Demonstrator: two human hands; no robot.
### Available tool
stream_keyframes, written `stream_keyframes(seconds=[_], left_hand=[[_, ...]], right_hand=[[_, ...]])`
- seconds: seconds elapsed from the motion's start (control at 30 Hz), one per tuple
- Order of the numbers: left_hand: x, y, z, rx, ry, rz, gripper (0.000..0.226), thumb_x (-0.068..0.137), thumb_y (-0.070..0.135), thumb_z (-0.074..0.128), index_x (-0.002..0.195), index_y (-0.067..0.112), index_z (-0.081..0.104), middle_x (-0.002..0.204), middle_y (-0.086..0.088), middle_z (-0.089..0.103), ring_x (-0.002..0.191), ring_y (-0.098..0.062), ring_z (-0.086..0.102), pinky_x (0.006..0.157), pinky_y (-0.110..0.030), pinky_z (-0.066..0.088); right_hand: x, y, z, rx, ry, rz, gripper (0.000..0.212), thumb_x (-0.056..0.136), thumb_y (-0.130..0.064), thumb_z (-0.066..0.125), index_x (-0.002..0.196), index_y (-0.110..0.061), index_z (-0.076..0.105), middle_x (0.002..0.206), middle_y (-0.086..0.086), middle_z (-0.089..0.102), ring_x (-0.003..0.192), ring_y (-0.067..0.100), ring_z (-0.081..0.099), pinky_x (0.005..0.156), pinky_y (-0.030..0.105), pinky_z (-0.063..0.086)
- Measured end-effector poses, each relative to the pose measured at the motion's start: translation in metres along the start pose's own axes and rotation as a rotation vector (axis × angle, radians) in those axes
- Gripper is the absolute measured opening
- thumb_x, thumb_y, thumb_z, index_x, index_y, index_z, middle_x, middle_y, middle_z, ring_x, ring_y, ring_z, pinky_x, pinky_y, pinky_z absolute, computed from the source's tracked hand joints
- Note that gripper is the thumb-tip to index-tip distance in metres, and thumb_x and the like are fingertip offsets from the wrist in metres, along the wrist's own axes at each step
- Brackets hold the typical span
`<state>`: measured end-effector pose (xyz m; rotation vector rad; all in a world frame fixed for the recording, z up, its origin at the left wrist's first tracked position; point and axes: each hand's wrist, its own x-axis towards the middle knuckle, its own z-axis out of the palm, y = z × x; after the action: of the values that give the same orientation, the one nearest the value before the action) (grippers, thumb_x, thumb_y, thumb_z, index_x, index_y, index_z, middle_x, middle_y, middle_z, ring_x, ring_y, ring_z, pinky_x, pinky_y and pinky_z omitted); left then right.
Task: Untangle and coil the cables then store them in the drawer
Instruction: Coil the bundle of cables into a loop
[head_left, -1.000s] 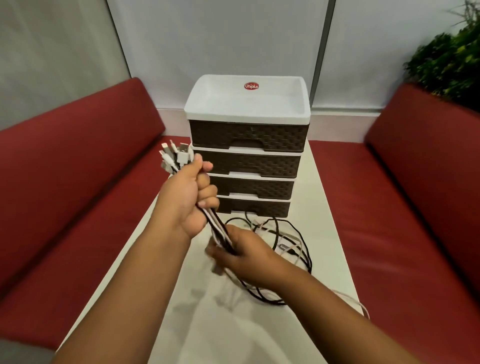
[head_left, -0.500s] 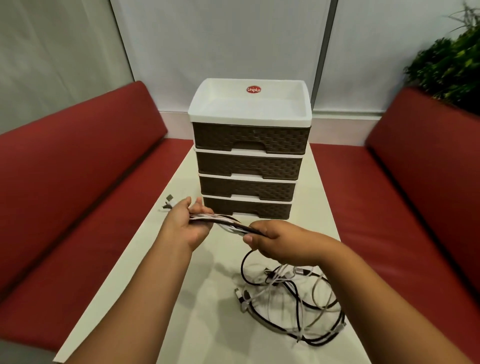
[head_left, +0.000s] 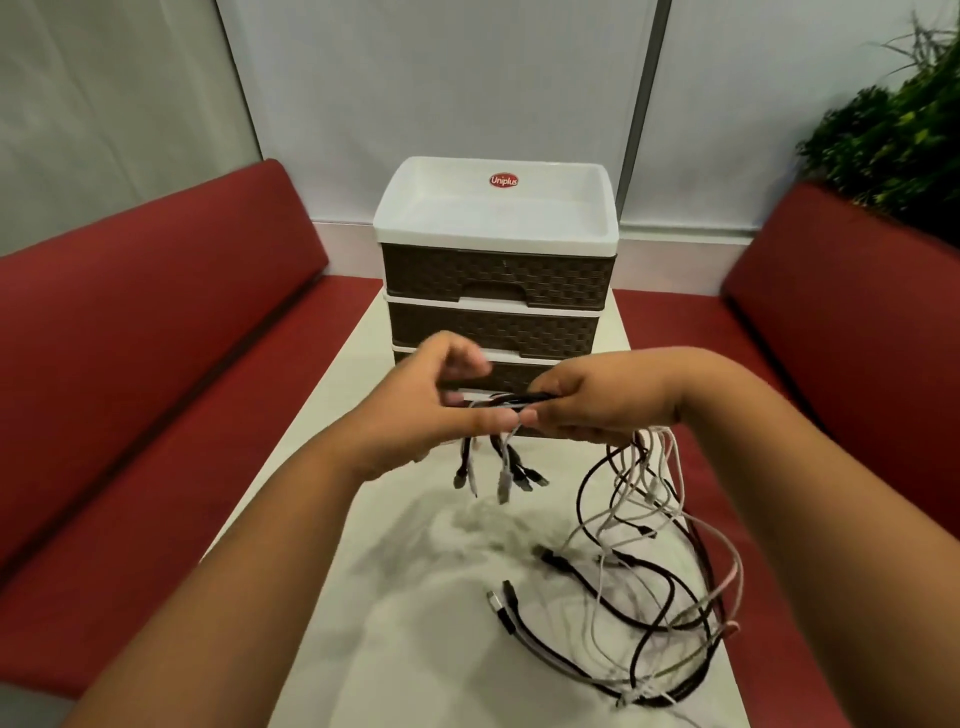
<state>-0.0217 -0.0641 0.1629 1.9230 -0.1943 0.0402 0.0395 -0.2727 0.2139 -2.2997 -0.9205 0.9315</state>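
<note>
From the head view, we hold the cables (head_left: 519, 402) as a bundle between both hands, raised over the table (head_left: 415, 597) in front of the drawers (head_left: 496, 283). Our right hand (head_left: 597, 400) is curled round the bundle. Our left hand (head_left: 431, 410) pinches it with thumb and forefinger, the other fingers loosely bent and blurred. Short ends with plugs (head_left: 501, 475) hang between the hands; the long tails drop from the right hand and lie in loose, crossing loops (head_left: 649, 597) on the table, some close to its right edge.

We judge the risks this way: the loops still cross one another, so pulling the bundle straight could tighten a knot rather than free it. The left pinch is light, so an end could slip out and undo the lining-up. A loop near the right edge could slide off and drag others with it.

As for containers, the unit's drawers all look closed, though our hands hide most of the lower ones, so we cannot see inside any. Its white top tray (head_left: 395, 208) shows nothing but a red label (head_left: 503, 181). No cable is stored yet.
</note>
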Motion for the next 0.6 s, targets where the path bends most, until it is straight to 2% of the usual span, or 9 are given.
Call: stream_keyframes(seconds=[0.03,0.1,0.17,0.23,0.33,0.43,0.5,0.6], left_hand=[[0.007,0.003,0.005,0.067,-0.09,0.002,0.062,0.061,0.041,0.091,0.111,0.031,0.057,0.118,0.017,0.063,0.115,0.002,0.057,0.099,-0.031,0.049],[0.015,0.007,0.012,0.1,-0.238,-0.011,0.053,0.071,0.025,0.087,0.116,0.024,0.061,0.118,0.009,0.066,0.113,-0.002,0.061,0.099,-0.033,0.05],[0.018,0.011,0.013,0.065,-0.312,-0.045,0.028,0.078,0.019,0.081,0.102,0.013,0.067,0.096,-0.005,0.071,0.095,-0.014,0.07,0.091,-0.039,0.054],[0.016,0.009,0.011,-0.014,-0.38,-0.088,0.016,0.083,0.025,0.073,0.085,0.012,0.065,0.069,-0.011,0.063,0.08,-0.025,0.071,0.085,-0.04,0.054],[0.008,0.002,0.007,-0.137,-0.499,-0.154,0.032,0.092,0.036,0.061,0.063,0.022,0.057,0.053,0.0,0.045,0.058,-0.018,0.06,0.09,-0.046,0.054],[0.0,0.002,0.004,-0.423,-0.549,-0.179,0.041,0.087,0.048,0.066,0.063,0.02,0.049,0.05,0.006,0.034,0.043,-0.009,0.041,0.07,-0.035,0.054],[-0.003,0.009,0.0,-0.624,-0.591,-0.204,0.041,0.089,0.044,0.066,0.065,0.017,0.047,0.048,0.008,0.03,0.039,-0.005,0.033,0.056,-0.027,0.049],[-0.007,0.027,-0.006,-0.874,-0.665,-0.193,0.038,0.095,0.037,0.059,0.066,0.015,0.048,0.047,0.008,0.027,0.036,-0.005,0.026,0.046,-0.022,0.045]], right_hand=[[0.001,-0.002,-0.001,0.004,-0.005,-0.008,0.027,0.1,-0.032,0.049,0.085,-0.01,0.054,0.064,0.004,0.041,0.047,0.011,0.035,0.041,0.025,0.031],[0.001,-0.005,-0.005,0.03,-0.02,-0.038,0.03,0.101,-0.028,0.048,0.093,0.0,0.055,0.069,0.013,0.038,0.046,0.013,0.032,0.039,0.024,0.028],[-0.004,-0.006,-0.012,0.065,-0.045,-0.06,0.029,0.101,-0.026,0.049,0.093,0.001,0.055,0.066,0.012,0.037,0.046,0.014,0.03,0.038,0.024,0.025],[-0.012,-0.003,-0.021,0.14,-0.071,-0.083,0.026,0.101,-0.025,0.049,0.081,-0.008,0.053,0.055,0.002,0.033,0.044,0.013,0.026,0.039,0.024,0.023],[-0.027,0.007,-0.038,0.327,-0.086,-0.15,0.027,0.098,-0.026,0.052,0.075,-0.013,0.05,0.053,-0.005,0.025,0.043,0.01,0.018,0.039,0.02,0.019],[-0.037,0.02,-0.051,0.415,-0.078,-0.205,0.027,0.096,-0.023,0.056,0.071,-0.013,0.053,0.051,-0.005,0.023,0.04,0.008,0.018,0.041,0.019,0.017],[-0.038,0.03,-0.053,0.46,-0.1,-0.259,0.024,0.093,-0.022,0.062,0.071,-0.014,0.056,0.05,-0.004,0.025,0.04,0.008,0.021,0.042,0.02,0.019],[-0.032,0.048,-0.047,0.53,-0.101,-0.359,0.021,0.083,-0.022,0.073,0.071,-0.014,0.057,0.048,-0.003,0.033,0.039,0.011,0.025,0.044,0.023,0.024]])
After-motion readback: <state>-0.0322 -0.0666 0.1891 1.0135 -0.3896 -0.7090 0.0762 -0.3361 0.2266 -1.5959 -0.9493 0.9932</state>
